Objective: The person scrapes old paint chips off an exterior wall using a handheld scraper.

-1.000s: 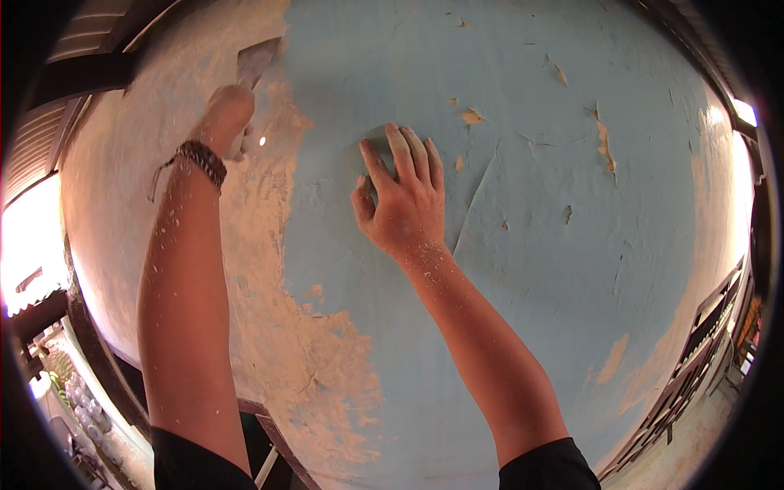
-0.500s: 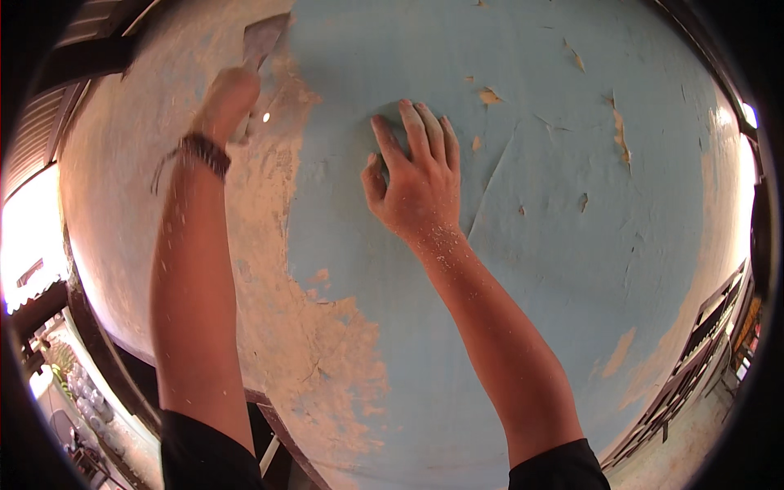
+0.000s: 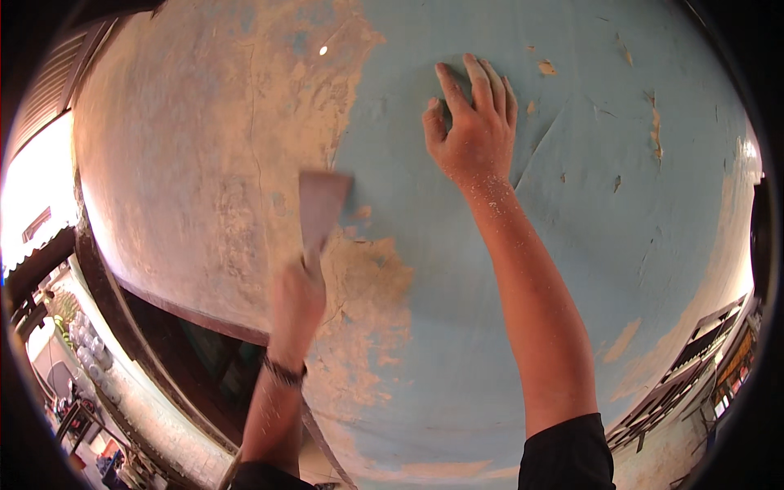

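Observation:
A wall point(image 3: 457, 286) fills the view, coated in pale blue paint on the right and scraped to bare tan plaster point(image 3: 204, 163) on the left. My left hand point(image 3: 296, 302), with a dark bracelet at its wrist, is closed around the handle of a scraper point(image 3: 323, 204). The broad metal blade points up, near the ragged edge between paint and plaster; motion blurs it, and whether it touches the wall I cannot tell. Higher and to the right, my right hand point(image 3: 478, 118) rests on the blue paint with fingers spread, holding nothing. Pale flecks dot its wrist and forearm.
Several chips and cracks point(image 3: 656, 126) mark the paint at right. Below the wall's lower left edge is a dark opening point(image 3: 212, 351). Slatted wood point(image 3: 686, 367) stands at the lower right, and assorted items point(image 3: 90, 351) lie at the far left.
My left hand has swept the scraper down and to the right from high on the wall. My right hand stays spread on the paint, while the view has shifted slightly.

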`<action>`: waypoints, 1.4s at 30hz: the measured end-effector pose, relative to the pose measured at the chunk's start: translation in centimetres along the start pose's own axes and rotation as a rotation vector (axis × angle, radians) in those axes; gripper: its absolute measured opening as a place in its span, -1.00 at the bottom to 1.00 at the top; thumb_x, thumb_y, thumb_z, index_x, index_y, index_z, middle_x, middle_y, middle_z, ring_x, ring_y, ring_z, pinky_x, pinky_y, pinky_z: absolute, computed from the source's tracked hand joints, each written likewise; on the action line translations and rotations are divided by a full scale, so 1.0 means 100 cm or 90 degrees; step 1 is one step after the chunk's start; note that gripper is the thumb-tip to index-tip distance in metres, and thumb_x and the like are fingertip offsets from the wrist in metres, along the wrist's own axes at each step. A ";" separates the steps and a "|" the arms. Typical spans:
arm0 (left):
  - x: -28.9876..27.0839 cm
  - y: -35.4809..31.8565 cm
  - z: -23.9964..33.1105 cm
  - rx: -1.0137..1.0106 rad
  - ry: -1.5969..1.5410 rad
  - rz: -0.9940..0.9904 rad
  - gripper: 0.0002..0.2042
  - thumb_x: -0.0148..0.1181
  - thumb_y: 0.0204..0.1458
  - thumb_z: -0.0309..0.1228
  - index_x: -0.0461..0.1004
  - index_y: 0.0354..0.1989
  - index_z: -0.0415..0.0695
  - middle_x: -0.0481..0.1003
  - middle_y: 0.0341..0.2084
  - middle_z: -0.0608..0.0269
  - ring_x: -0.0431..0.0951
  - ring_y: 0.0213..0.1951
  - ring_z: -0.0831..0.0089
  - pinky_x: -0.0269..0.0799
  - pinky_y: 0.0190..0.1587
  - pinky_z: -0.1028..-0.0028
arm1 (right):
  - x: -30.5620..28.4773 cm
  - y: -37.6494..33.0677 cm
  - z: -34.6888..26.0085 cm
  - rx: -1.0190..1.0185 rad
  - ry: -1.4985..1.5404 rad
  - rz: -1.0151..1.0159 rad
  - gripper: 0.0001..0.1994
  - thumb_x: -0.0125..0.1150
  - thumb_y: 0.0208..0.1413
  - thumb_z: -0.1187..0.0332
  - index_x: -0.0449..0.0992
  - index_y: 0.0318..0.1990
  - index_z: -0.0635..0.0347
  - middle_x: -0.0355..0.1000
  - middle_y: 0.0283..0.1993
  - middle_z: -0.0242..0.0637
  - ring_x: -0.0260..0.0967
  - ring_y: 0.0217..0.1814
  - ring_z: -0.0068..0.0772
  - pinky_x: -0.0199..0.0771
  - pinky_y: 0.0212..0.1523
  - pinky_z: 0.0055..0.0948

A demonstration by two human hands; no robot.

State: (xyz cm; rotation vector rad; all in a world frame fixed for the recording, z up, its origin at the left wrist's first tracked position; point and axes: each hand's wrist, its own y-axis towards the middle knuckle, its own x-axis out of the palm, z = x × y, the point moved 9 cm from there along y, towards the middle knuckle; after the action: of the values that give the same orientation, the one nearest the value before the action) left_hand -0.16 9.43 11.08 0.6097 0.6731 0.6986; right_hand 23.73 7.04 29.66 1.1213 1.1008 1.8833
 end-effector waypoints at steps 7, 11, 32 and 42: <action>0.084 -0.238 -0.208 -0.140 0.063 -0.155 -0.60 -0.15 0.22 -0.12 0.53 -0.30 -0.17 0.49 -0.49 -0.20 0.49 -0.36 -0.19 0.36 -0.34 -0.02 | 0.002 -0.005 -0.010 -0.021 0.004 0.033 -0.62 0.13 -0.03 0.32 0.52 0.01 0.07 0.25 0.19 -0.19 0.17 0.28 -0.17 0.12 0.31 -0.05; 0.094 -0.381 -0.281 -0.190 0.151 -0.385 -0.59 -0.10 0.19 -0.08 0.51 -0.35 -0.20 0.51 -0.47 -0.21 0.52 -0.31 -0.16 0.41 -0.33 0.02 | -0.001 -0.016 -0.004 -0.031 -0.015 0.031 -0.63 0.11 0.00 0.34 0.51 0.03 0.06 0.25 0.19 -0.20 0.18 0.28 -0.18 0.13 0.31 -0.05; 0.055 -0.603 -0.468 -0.631 0.267 -1.069 -0.66 0.16 0.03 -0.14 0.56 -0.26 -0.21 0.57 -0.33 0.06 0.57 -0.36 0.30 0.53 -0.31 0.22 | -0.107 -0.375 -0.149 0.021 0.247 -0.737 -0.45 0.08 0.08 0.34 0.26 0.29 -0.15 -0.11 0.45 -0.10 -0.16 0.46 0.11 -0.14 0.34 0.24; 0.050 -0.615 -0.480 -0.965 0.117 -1.031 -0.68 0.21 0.05 -0.14 0.47 -0.38 -0.20 0.50 -0.54 0.17 0.57 -0.46 0.28 0.51 -0.44 0.27 | -0.105 -0.405 -0.146 0.018 0.240 -0.843 -0.26 0.17 0.01 0.34 0.06 0.38 -0.32 -0.16 0.46 -0.10 -0.15 0.44 0.11 -0.10 0.30 0.33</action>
State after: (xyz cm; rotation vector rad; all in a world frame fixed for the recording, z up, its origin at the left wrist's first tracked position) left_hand -9.23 -11.56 -63.71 -1.3553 0.4156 -0.4085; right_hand 19.74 10.22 -14.41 -0.1092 1.5092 0.9668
